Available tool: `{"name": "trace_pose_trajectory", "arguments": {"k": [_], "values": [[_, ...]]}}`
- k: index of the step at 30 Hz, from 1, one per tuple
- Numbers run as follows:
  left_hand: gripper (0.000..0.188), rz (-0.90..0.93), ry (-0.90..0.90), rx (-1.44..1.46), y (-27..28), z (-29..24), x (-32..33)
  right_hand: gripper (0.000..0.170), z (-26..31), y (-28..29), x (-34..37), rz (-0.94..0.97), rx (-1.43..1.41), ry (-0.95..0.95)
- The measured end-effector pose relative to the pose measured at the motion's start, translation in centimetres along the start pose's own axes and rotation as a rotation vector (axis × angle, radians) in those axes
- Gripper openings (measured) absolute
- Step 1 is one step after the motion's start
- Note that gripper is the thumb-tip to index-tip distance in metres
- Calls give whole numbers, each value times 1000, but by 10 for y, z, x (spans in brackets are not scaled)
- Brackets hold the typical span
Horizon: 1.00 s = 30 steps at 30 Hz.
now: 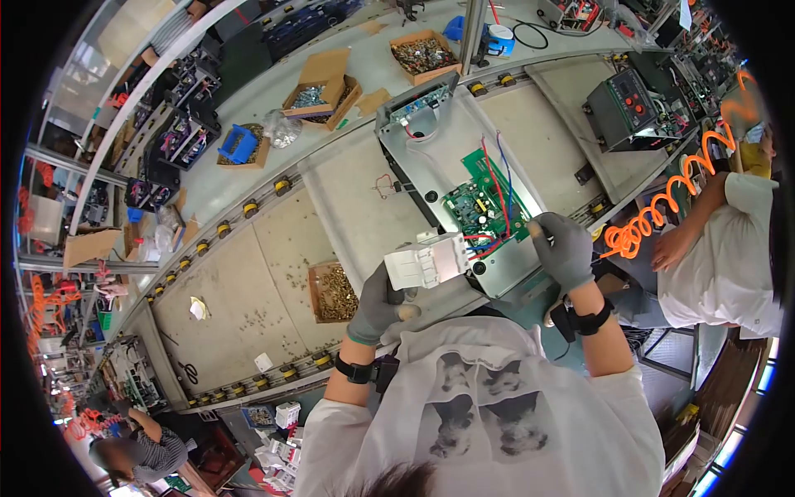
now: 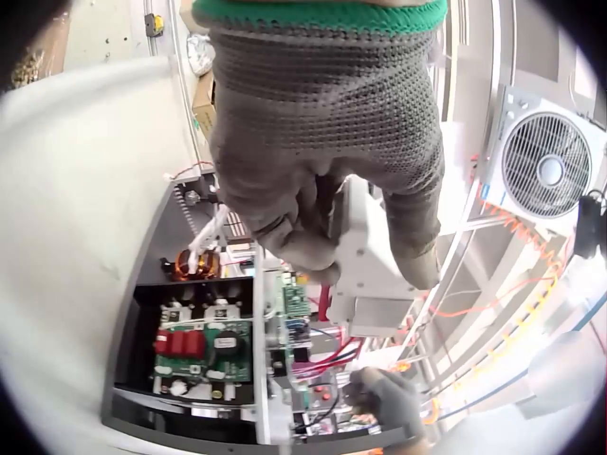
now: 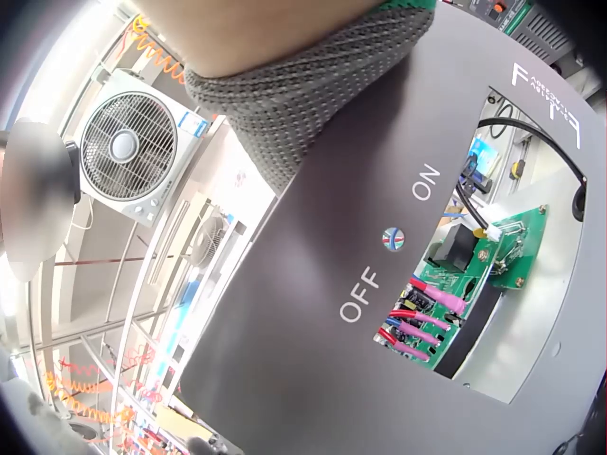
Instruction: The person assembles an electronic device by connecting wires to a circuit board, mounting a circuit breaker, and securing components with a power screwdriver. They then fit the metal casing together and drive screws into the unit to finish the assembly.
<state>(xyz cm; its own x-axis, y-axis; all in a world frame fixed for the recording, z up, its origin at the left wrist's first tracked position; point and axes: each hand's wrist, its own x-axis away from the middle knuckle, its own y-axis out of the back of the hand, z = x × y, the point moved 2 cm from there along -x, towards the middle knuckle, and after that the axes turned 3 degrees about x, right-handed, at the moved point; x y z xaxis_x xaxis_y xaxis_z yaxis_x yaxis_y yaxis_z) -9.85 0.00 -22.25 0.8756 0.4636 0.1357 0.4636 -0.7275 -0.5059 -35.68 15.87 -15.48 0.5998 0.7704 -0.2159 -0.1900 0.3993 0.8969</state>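
My gloved left hand [image 1: 381,306] holds a white circuit breaker [image 1: 426,263], its fingers and thumb on either side of the block in the left wrist view. Red and blue wires [image 1: 489,242] run from the breaker to a green circuit board [image 1: 480,199] on an open metal chassis [image 1: 505,282]. My gloved right hand [image 1: 566,248] is at the chassis's near right edge, fingers bent. In the right wrist view a grey front panel [image 3: 313,275], marked ON and OFF around a cutout, hides that hand's fingers; I cannot tell whether they grip anything.
The chassis lies across a roller conveyor [image 1: 248,207]. Left of it stands a box of small screws [image 1: 335,294], with loose screws scattered nearby. More hardware boxes [image 1: 422,56] line the far bench. A coiled orange hose [image 1: 662,207] hangs at right, beside another person [image 1: 712,257].
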Motion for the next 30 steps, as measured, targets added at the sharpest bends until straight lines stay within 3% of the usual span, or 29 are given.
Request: {"name": "trace_pose_trajectory", "arguments": {"k": [2,4,6,8,9,10,12,13,14,16,18,20,26,28,30], "values": [[104,-131,-18,-84,-12,3,-10,18,0,-2,0,-7,-5,-13],[99,-99,-43,-182,-12,21,-31,19,-1,-3,1,-16,-14,-17],[84,-4,-412,-361,-29,27,-55,19,-2,-2,1,-31,-18,-23],[77,89,-616,-457,-63,4,-78,16,0,1,1,-60,-65,-35],[74,210,-633,-205,-76,11,-93,16,-1,1,2,-70,-56,-43],[75,317,-504,-166,-79,15,-97,15,-3,2,4,-133,-94,-70],[75,308,-499,-318,-98,18,-109,14,-11,1,9,-207,-121,-112],[78,231,-885,-698,-106,7,-114,14,-18,0,13,-350,-228,-122],[78,252,-889,-689,-117,7,-117,14,-25,0,16,-497,-333,-128],[69,47,-886,-428,-136,5,-117,17,-42,-6,24,-510,-330,-170],[68,45,-862,-423,-156,-14,-110,19,-66,-20,31,-504,-584,-360],[69,81,-770,-1142,-168,-31,-107,23,-79,-26,40,-417,-739,-394],[71,-66,-706,-1431,-187,-22,-106,39,-69,-9,48,-277,-890,-492],[70,-63,-564,-1564,-193,-21,-107,50,-42,19,41,-315,-833,-48],[70,-16,-606,-1539,-196,-18,-107,56,-19,46,38,-294,-854,30]]}}
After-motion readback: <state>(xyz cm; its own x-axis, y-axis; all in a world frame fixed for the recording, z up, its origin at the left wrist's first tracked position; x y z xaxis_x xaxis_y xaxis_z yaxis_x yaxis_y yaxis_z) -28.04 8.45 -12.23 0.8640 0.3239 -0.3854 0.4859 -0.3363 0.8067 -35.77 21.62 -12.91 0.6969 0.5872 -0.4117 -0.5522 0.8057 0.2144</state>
